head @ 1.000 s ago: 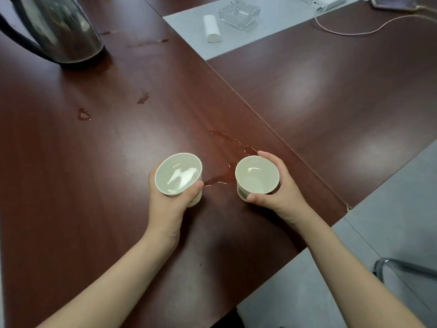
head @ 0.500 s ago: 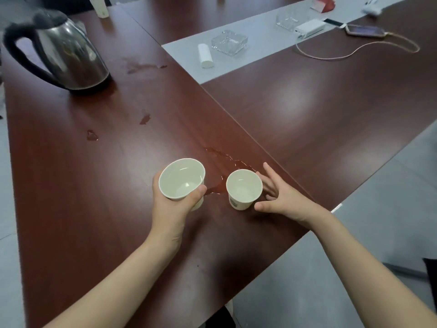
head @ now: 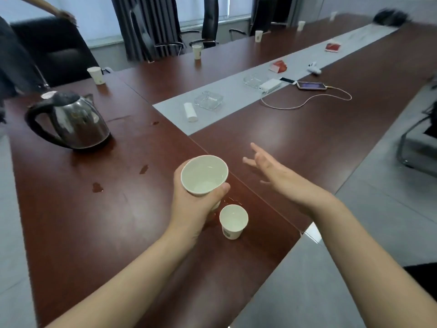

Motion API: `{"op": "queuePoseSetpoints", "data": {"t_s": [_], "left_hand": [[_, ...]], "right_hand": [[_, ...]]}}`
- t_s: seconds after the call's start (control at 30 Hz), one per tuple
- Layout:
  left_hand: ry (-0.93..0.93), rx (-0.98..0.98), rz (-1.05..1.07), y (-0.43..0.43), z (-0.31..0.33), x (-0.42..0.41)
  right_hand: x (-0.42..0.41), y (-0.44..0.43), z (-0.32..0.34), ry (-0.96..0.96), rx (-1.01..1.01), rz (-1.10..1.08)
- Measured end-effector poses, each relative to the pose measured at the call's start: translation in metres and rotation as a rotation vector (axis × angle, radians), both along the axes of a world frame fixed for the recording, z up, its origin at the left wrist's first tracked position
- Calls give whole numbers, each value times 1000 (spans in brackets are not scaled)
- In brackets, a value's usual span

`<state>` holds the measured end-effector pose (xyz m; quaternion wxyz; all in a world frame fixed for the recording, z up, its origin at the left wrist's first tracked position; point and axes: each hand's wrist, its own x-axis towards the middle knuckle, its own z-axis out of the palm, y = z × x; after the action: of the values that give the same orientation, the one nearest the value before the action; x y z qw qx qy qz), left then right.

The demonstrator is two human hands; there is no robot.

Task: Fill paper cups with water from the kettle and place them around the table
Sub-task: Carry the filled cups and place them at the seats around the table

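My left hand (head: pixel 192 204) grips a white paper cup (head: pixel 203 174) with water in it, lifted above the dark wooden table (head: pixel 71 221). A second paper cup (head: pixel 233 221) with water stands on the table just below and right of that hand, free of both hands. My right hand (head: pixel 274 171) hovers above the table with straight fingers and holds nothing. The steel kettle (head: pixel 71 121) with a black handle stands at the left. Several more paper cups, such as one (head: pixel 96 75) beyond the kettle and another (head: pixel 197 51), stand along the far edge.
Water spills lie by the standing cup (head: pixel 230 200) and as drops (head: pixel 97 187) near the kettle. On the grey centre strip (head: pixel 236 100) are a glass ashtray (head: pixel 208 100), a white tube (head: pixel 190 111), a power bank (head: pixel 270 85) and a cabled phone (head: pixel 311 85). Black chairs (head: pixel 210 22) line the far side.
My right hand let go of its cup, left it on the table, then rose and moved away to the right. My left hand lifted its cup higher. The view tilted up.
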<state>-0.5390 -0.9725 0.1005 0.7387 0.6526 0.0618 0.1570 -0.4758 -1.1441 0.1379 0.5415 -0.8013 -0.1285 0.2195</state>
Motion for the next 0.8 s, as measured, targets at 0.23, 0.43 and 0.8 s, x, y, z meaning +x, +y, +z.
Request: {"op": "queuePoseSetpoints", "data": {"t_s": [0.23,0.43,0.8], "left_hand": [[-6,41,-152,-21,9,20],[36,29,-268,-60,3,32],[237,-9,-351,-167,2,85]], "right_hand": [[-26,28,-8,142,238,-135],[-31,-1,-18,150,407,-360],[10,-97,-41,126,471,-550]]}}
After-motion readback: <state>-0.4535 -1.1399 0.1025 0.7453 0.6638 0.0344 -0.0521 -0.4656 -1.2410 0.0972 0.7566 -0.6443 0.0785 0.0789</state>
